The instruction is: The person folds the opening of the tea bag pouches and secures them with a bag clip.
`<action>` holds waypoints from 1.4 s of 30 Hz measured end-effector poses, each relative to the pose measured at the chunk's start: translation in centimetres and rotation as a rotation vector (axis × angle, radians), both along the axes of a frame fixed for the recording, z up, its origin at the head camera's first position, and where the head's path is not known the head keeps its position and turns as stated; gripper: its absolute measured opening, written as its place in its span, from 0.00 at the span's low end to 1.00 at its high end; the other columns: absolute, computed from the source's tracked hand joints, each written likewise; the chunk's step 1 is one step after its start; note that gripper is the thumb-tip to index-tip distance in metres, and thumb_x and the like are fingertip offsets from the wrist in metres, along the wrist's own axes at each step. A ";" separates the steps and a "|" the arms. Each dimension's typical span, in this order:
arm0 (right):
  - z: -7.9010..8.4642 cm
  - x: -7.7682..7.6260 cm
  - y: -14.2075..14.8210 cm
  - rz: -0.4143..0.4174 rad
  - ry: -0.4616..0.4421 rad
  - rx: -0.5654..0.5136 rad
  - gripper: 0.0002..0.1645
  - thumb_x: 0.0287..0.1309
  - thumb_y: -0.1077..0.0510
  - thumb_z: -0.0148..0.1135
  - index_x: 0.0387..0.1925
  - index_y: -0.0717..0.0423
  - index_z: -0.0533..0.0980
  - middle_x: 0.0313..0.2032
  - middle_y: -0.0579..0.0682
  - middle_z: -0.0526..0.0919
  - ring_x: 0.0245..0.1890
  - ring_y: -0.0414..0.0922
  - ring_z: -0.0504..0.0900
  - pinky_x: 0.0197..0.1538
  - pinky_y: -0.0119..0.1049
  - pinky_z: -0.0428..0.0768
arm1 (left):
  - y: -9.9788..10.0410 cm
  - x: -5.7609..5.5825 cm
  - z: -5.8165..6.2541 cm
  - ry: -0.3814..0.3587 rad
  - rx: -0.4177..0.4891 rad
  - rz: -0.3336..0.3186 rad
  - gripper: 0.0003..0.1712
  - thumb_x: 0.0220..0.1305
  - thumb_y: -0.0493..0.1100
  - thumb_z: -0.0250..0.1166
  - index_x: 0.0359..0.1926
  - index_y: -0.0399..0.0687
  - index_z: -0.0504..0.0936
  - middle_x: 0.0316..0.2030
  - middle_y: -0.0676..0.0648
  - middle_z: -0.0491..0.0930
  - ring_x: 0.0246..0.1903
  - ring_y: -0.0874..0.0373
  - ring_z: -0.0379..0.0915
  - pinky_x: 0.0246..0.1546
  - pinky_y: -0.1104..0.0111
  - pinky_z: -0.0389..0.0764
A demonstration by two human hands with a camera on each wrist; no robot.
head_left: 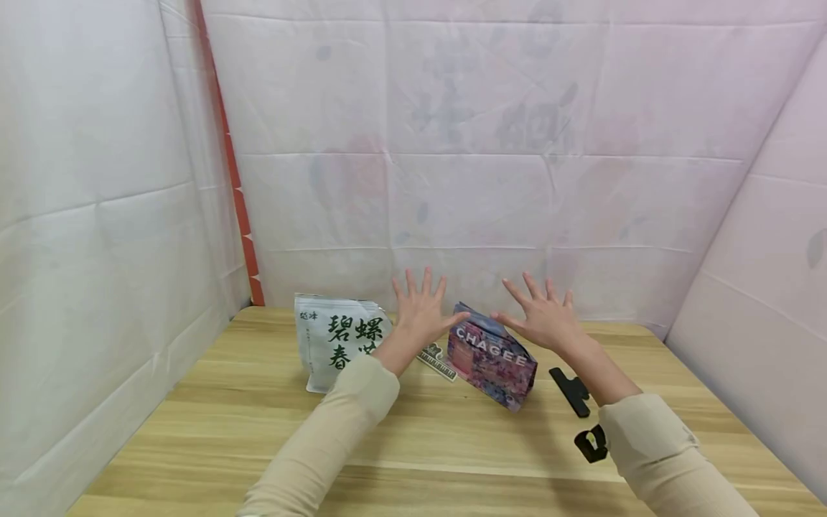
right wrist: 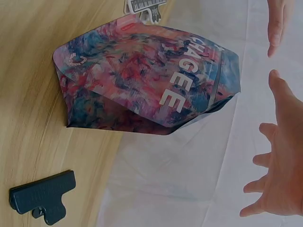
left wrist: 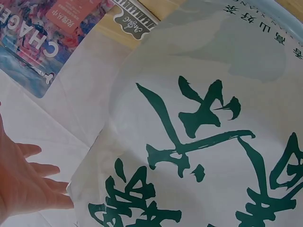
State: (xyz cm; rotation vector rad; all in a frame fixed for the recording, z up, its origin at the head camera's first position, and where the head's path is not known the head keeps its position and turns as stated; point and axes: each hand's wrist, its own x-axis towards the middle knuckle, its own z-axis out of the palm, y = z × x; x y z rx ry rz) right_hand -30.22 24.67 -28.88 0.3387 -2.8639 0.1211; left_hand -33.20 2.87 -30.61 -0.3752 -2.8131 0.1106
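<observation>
Both hands are held up over the table with their fingers spread, and neither holds anything. My left hand [head_left: 418,316] is between a white pouch with green characters [head_left: 336,337] and a colourful CHAGEE pouch [head_left: 492,359]. In the left wrist view the white pouch [left wrist: 203,123] fills most of the picture beside that hand. My right hand [head_left: 545,319] hovers by the upper right of the CHAGEE pouch, its thumb pointing toward the left hand. Seen from the right wrist, the CHAGEE pouch [right wrist: 147,75] stands upright, its top edge slightly parted.
A black bag clip [head_left: 571,392] lies right of the CHAGEE pouch. Nearer, a small black object [head_left: 591,443] sits partly behind the right sleeve. A piano-keyboard-shaped piece [head_left: 438,362] rests between the pouches. White cloth [head_left: 465,201] hangs behind the wooden table [head_left: 413,445].
</observation>
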 end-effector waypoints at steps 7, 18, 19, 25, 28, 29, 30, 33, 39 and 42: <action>0.3 0.3 -0.5 -0.010 -0.022 0.028 0.48 0.56 0.27 0.44 0.70 0.48 0.50 0.68 0.65 0.44 0.63 0.71 0.39 0.55 0.71 0.36 | -0.3 0.2 0.3 0.008 0.008 -0.026 0.52 0.51 0.81 0.31 0.72 0.59 0.46 0.70 0.43 0.38 0.65 0.36 0.29 0.59 0.41 0.34; 0.7 1.4 -2.7 0.081 0.095 0.043 0.41 0.59 0.37 0.52 0.67 0.54 0.58 0.64 0.64 0.59 0.62 0.66 0.55 0.58 0.66 0.47 | -2.5 2.4 1.3 0.160 0.166 -0.129 0.42 0.61 0.69 0.47 0.67 0.50 0.60 0.67 0.43 0.53 0.66 0.43 0.40 0.63 0.52 0.38; 0.8 1.5 -3.0 0.095 0.111 0.037 0.40 0.59 0.38 0.53 0.66 0.56 0.60 0.63 0.64 0.61 0.61 0.65 0.57 0.59 0.65 0.48 | -2.8 2.8 1.3 0.196 0.199 -0.145 0.39 0.61 0.66 0.51 0.65 0.48 0.63 0.66 0.43 0.57 0.66 0.43 0.44 0.64 0.53 0.41; 0.6 2.7 -5.6 0.205 0.219 -0.032 0.32 0.59 0.42 0.56 0.56 0.60 0.71 0.55 0.61 0.71 0.55 0.59 0.68 0.59 0.55 0.57 | -4.8 4.7 1.3 0.438 0.448 -0.223 0.24 0.56 0.49 0.65 0.51 0.42 0.75 0.52 0.44 0.73 0.57 0.46 0.63 0.61 0.57 0.56; 0.0 3.1 -7.1 0.274 0.284 -0.090 0.27 0.57 0.46 0.60 0.52 0.60 0.73 0.51 0.58 0.75 0.52 0.56 0.71 0.59 0.54 0.60 | -6.0 5.7 1.4 0.509 0.573 -0.241 0.19 0.54 0.44 0.67 0.46 0.40 0.78 0.48 0.44 0.76 0.54 0.47 0.66 0.58 0.59 0.61; -0.3 3.2 -7.7 0.294 0.299 -0.115 0.26 0.57 0.47 0.61 0.51 0.60 0.74 0.50 0.58 0.76 0.52 0.56 0.72 0.59 0.53 0.61 | -6.4 6.1 1.5 0.522 0.609 -0.242 0.18 0.54 0.42 0.67 0.45 0.40 0.78 0.47 0.44 0.77 0.53 0.47 0.66 0.58 0.59 0.62; -0.6 3.3 -8.2 0.312 0.315 -0.134 0.26 0.56 0.47 0.62 0.51 0.60 0.74 0.48 0.57 0.77 0.51 0.55 0.73 0.58 0.53 0.62 | -6.8 6.5 1.7 0.529 0.644 -0.239 0.17 0.53 0.41 0.67 0.44 0.40 0.79 0.46 0.44 0.77 0.53 0.47 0.66 0.57 0.59 0.62; -1.5 3.4 -9.9 0.355 0.320 -0.182 0.26 0.56 0.48 0.62 0.51 0.60 0.74 0.45 0.56 0.79 0.45 0.54 0.76 0.54 0.50 0.67 | -8.1 7.8 2.3 0.525 0.734 -0.220 0.15 0.53 0.39 0.68 0.43 0.39 0.79 0.44 0.44 0.78 0.53 0.47 0.66 0.57 0.59 0.62; -3.0 3.3 -12.9 0.348 0.190 -0.320 0.28 0.58 0.48 0.61 0.55 0.58 0.70 0.47 0.56 0.77 0.45 0.52 0.76 0.48 0.48 0.73 | -10.6 9.6 3.2 0.451 0.840 -0.112 0.15 0.55 0.39 0.67 0.44 0.39 0.79 0.44 0.43 0.78 0.51 0.47 0.68 0.54 0.59 0.66; -3.6 3.2 -14.2 0.331 0.114 -0.404 0.30 0.59 0.48 0.60 0.58 0.59 0.68 0.51 0.57 0.75 0.49 0.54 0.74 0.48 0.48 0.73 | -12.0 9.9 3.2 0.405 0.906 -0.047 0.16 0.56 0.38 0.66 0.45 0.38 0.78 0.44 0.43 0.78 0.48 0.48 0.68 0.48 0.58 0.70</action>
